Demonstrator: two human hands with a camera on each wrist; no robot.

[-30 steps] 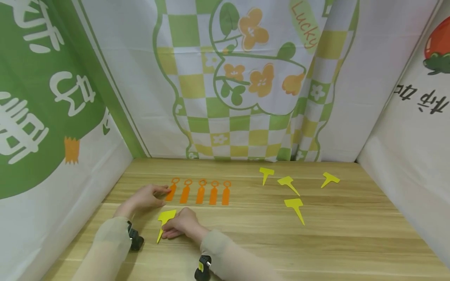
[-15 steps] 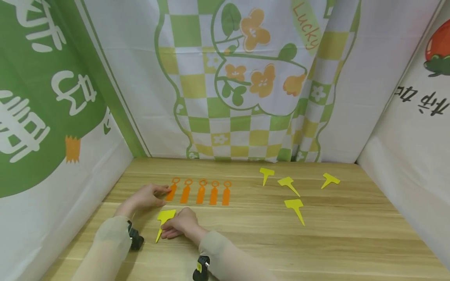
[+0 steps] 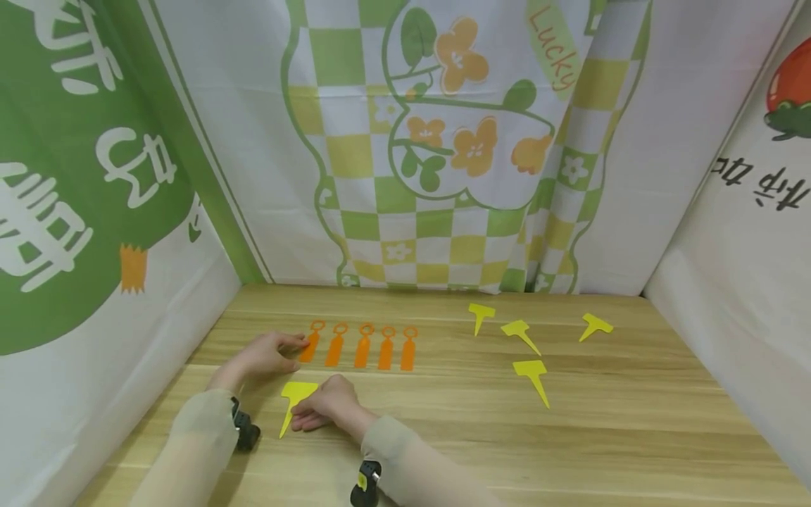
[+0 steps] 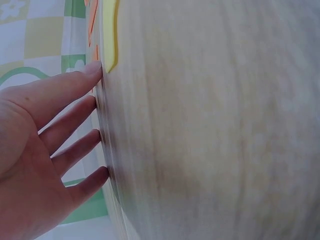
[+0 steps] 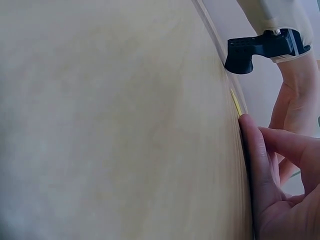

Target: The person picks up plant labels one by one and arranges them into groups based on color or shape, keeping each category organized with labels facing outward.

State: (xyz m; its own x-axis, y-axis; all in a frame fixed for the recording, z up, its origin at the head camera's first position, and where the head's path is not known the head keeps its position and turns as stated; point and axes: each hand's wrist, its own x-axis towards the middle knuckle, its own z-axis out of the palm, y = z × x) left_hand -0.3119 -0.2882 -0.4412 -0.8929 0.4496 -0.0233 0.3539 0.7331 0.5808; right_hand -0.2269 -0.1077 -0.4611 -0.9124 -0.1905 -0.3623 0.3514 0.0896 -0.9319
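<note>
Several orange plant tags [image 3: 362,351] with ring ends lie in a row on the wooden table. My left hand [image 3: 269,354] touches the leftmost orange tag [image 3: 310,348] at its left edge; in the left wrist view its fingers are spread and fairly straight. In front of that row lies a yellow T-shaped plant label [image 3: 296,391], its narrow stem toward me. My right hand [image 3: 332,403] pinches this label at its right side, covering part of it. Only a thin yellow stem [image 5: 236,103] shows beyond the fingertips in the right wrist view.
Several more yellow T-shaped labels [image 3: 530,369] lie scattered on the right half of the wooden table [image 3: 608,422]. A printed curtain [image 3: 431,176] hangs along the back edge, with cloth walls at both sides. Both wrists carry black cameras [image 3: 246,428].
The yellow label under my right hand has turned very slightly. Both hands stay almost in place, and the orange row has not visibly moved.
</note>
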